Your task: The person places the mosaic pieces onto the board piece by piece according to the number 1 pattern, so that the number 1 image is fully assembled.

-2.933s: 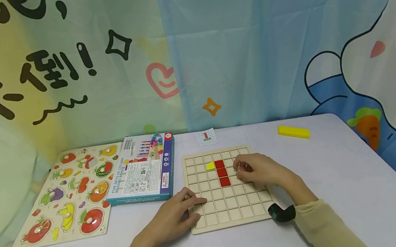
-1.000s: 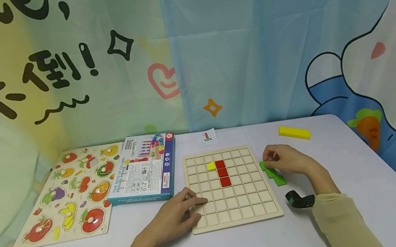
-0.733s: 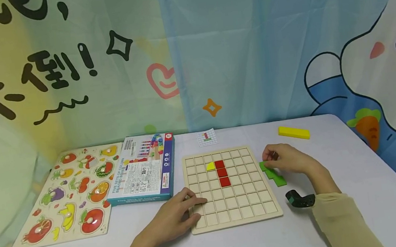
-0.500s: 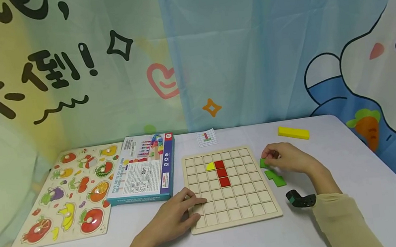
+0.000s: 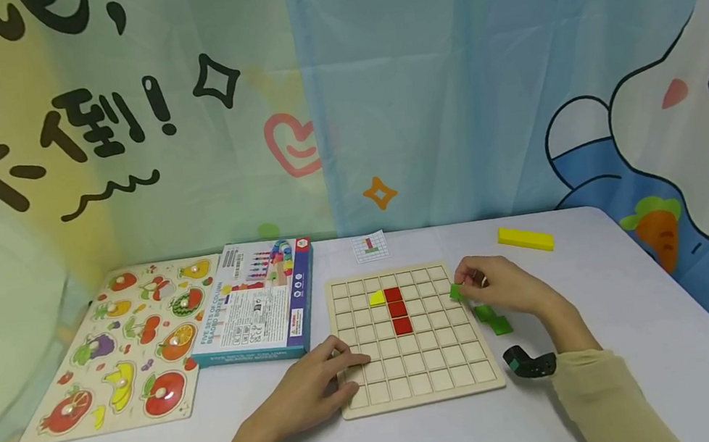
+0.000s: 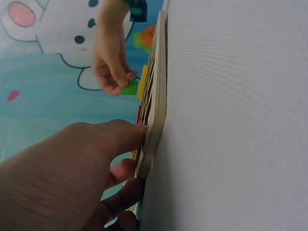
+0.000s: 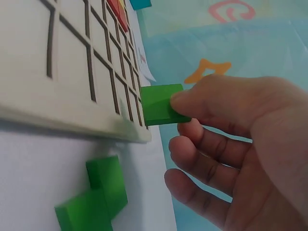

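A wooden grid board (image 5: 432, 361) lies in the middle of the table, with a column of red square tiles (image 5: 397, 309) and a yellow tile (image 5: 376, 297) with a cut-off corner in its upper cells. My right hand (image 5: 499, 283) pinches a green square tile (image 7: 163, 103) between thumb and index finger, over the board's right edge. Two more green tiles (image 5: 493, 320) lie beside that edge, under the hand. My left hand (image 5: 314, 386) rests at the board's left edge, index finger stretched onto it; in the left wrist view the thumb (image 6: 122, 137) touches the edge.
A small card (image 5: 370, 246) with a printed coloured grid lies behind the board. A yellow bar (image 5: 526, 238) sits at the back right. To the left are a boxed toy set (image 5: 252, 302) and a fruit puzzle board (image 5: 141, 304). A printed curtain (image 5: 393, 100) hangs behind the table.
My right hand went from over the board to the green tiles at its right, drew one away from the others and carried it left to the board's edge. The left hand stayed put.
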`<state>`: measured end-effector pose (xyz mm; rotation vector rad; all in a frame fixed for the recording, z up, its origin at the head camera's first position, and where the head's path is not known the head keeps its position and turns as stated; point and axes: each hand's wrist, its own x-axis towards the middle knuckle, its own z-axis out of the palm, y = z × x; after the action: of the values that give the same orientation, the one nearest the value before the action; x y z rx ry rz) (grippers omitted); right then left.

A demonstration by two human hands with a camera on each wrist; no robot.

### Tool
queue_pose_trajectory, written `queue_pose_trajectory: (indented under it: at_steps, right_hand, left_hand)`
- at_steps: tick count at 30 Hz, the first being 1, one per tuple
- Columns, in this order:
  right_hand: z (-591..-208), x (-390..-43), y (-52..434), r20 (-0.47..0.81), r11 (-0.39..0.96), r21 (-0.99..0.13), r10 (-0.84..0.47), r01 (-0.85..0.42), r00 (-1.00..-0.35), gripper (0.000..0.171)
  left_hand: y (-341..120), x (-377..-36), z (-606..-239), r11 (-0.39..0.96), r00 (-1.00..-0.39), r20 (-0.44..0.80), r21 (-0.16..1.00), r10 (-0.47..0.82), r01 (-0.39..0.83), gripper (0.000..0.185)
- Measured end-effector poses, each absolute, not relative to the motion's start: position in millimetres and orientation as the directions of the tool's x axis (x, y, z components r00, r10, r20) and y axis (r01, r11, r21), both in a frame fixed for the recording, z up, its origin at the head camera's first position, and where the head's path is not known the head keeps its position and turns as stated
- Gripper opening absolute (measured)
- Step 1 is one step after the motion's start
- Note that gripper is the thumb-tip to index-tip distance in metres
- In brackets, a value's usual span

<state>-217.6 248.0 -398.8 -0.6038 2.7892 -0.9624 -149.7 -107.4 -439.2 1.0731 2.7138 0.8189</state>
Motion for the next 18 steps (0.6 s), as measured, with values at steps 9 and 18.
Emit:
queue_pose_trajectory:
  at_steps: [9, 18]
  right_hand:
    - [-402, -217, 231, 0.017, 0.700, -0.615, -0.450, -0.364, -0.893, 0.010]
    - [-402, -214, 216, 0.035, 0.682, -0.604, -0.494, -0.412, -0.869, 0.013]
  left_hand:
    - [-108, -150, -440, 0.606, -0.745, 0.089, 0.522, 0.661, 0.600, 0.036]
    - [-108, -150, -440, 0.599, -0.741, 0.095, 0.525, 0.664, 0.604, 0.036]
